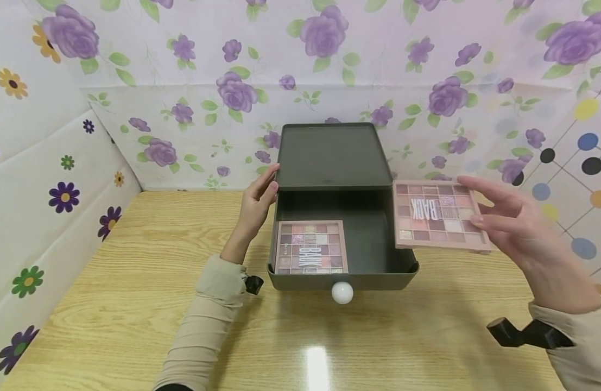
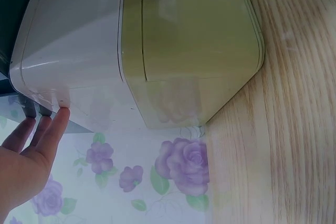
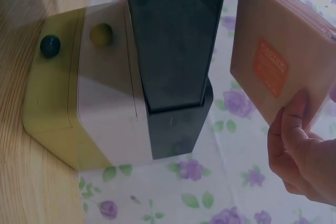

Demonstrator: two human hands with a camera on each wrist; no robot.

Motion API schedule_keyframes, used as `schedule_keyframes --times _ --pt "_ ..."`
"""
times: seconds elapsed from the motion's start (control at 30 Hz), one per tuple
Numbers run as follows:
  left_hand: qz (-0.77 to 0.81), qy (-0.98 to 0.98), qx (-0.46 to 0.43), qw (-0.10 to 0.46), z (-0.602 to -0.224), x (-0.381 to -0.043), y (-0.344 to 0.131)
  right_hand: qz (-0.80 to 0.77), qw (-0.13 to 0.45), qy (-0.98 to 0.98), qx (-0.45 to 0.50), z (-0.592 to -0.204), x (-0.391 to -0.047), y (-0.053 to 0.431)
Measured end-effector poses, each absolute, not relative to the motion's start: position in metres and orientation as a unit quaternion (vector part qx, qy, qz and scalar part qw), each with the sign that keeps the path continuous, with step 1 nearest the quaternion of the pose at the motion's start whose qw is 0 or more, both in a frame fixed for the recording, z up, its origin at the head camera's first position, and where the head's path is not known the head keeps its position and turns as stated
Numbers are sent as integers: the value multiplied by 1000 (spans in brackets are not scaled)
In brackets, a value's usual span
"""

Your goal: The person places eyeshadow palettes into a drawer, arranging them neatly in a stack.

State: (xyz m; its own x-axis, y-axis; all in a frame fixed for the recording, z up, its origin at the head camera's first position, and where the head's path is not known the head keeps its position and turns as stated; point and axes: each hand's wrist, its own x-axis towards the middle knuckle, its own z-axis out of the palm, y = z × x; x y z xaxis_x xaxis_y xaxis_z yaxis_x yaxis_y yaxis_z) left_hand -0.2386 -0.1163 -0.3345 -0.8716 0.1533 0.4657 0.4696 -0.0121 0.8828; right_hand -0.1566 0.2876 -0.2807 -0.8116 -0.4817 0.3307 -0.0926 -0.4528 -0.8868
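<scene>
In the head view, my right hand (image 1: pixel 520 233) pinches a pink eyeshadow palette (image 1: pixel 437 214) by its right end, just right of the drawer unit. The right wrist view shows this palette's plain back (image 3: pixel 281 51) with an orange label, the thumb of my right hand (image 3: pixel 307 153) on it. A second eyeshadow palette (image 1: pixel 312 247) lies in the left part of the pulled-out dark green drawer (image 1: pixel 300 282). My left hand (image 1: pixel 255 206) rests against the left side of the unit's dark green top (image 1: pixel 331 155). Fairly straight fingertips of the left hand (image 2: pixel 31 166) touch the unit's side.
Below the dark drawer are a white drawer (image 3: pixel 105 69) and a yellow-green drawer (image 3: pixel 50 87), both closed. A white knob (image 1: pixel 342 293) sticks out from the dark drawer's front. The unit stands on a wooden table (image 1: pixel 134 304) before a floral backdrop (image 1: pixel 183 81).
</scene>
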Motion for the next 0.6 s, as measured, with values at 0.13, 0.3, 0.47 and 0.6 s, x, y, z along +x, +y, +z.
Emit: schedule_keyframes --times 0.13,0.3,0.47,0.6 --pt "-675 -693 -222 117 -336 -239 -117 -799 133 513 -284 -279 -159 276" --pt "-683 -688 -220 111 -348 -251 -121 -794 136 533 -259 -277 -159 262" --pt "-685 -682 -228 117 -357 -259 -122 -781 136 558 -246 -274 -159 248" --pt "-684 -681 -232 121 -358 -260 -122 -769 138 574 -244 -272 -160 237"
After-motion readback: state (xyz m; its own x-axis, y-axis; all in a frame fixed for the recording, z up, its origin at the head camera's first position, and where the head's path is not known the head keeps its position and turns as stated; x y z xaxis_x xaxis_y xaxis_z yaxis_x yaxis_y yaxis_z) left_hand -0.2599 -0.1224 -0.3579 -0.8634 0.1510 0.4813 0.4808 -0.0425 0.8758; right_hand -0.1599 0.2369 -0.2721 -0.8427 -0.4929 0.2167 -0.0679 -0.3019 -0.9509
